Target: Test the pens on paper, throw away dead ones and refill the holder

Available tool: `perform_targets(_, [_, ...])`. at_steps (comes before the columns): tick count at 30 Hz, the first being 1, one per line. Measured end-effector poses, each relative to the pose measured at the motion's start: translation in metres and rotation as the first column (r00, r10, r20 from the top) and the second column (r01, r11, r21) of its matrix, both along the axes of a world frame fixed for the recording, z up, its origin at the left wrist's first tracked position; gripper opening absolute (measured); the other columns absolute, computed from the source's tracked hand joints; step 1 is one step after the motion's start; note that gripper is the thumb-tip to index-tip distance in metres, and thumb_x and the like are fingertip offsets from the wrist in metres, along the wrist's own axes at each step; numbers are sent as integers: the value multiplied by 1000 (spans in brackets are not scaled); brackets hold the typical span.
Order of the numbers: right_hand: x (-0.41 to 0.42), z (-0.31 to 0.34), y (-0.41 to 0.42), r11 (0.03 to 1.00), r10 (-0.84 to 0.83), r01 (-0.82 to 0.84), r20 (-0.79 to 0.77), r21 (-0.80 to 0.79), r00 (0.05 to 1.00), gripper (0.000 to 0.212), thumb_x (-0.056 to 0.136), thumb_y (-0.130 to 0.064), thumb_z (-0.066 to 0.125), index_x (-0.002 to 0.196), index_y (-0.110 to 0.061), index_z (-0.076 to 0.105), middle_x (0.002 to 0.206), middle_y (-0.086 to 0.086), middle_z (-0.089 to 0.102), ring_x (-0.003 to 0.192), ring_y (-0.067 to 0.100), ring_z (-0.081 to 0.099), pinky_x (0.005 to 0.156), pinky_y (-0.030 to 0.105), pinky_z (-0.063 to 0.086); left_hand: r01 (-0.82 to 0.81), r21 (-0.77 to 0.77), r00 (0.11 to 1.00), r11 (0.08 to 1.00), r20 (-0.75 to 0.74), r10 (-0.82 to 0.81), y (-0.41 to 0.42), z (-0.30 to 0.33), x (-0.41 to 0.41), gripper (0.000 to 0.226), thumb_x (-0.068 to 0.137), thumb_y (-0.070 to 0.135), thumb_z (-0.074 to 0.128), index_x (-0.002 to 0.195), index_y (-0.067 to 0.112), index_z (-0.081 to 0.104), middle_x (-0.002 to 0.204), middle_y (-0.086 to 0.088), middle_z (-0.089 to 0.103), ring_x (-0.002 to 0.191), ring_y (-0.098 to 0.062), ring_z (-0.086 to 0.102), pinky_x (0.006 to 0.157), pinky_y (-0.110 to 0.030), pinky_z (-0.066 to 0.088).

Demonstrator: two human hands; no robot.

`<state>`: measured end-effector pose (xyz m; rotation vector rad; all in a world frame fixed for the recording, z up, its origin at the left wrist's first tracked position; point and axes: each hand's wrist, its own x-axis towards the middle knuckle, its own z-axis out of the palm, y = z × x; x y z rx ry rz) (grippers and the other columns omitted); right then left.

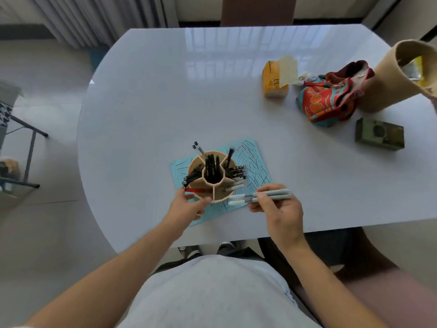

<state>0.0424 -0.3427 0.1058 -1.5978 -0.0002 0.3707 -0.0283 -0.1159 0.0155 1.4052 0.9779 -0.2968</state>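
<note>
A round tan pen holder [221, 196] with several compartments stands on a light blue paper [254, 162] covered in scribbled test lines. Black pens fill its middle and left compartments, and grey pens lean out on its right. A red pen [195, 190] lies in the near left compartment. My left hand [190, 204] grips the holder's near left wall. My right hand [275, 204] holds a bundle of grey pens [264, 196] level, their tips pointing left at the holder's near right side.
On the white table [146, 114], far right, stand a tall tan cylinder bin [387, 86], a red patterned pouch [331, 98], a yellow tissue pack [275, 79] and a small green box [379, 133]. A chair frame [28, 147] stands left of the table.
</note>
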Motion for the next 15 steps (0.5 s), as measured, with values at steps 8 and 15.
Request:
perform_targets(8, [2,-47,48,923,81,1,197,-384,977,2,95,-21,69,96,-23,69,98,-5,69,93,11,68,73,40,63,89,14,996,996,-11,-89,6,7,-10,58,82,41,79,127,28,45,114,3,58,87,-20,71,68,-28,59])
perform_targets(15, [-3,-50,36,907,-47,101,141,-410,989,24,90,-16,74,109,-23,61,99,-3,70,89,1,68,68,9,53,164,4,986,986,-17,-164,28,6,-27,40,89,28,72,124,25,52,112,0,64,87,-20,71,68,-26,56])
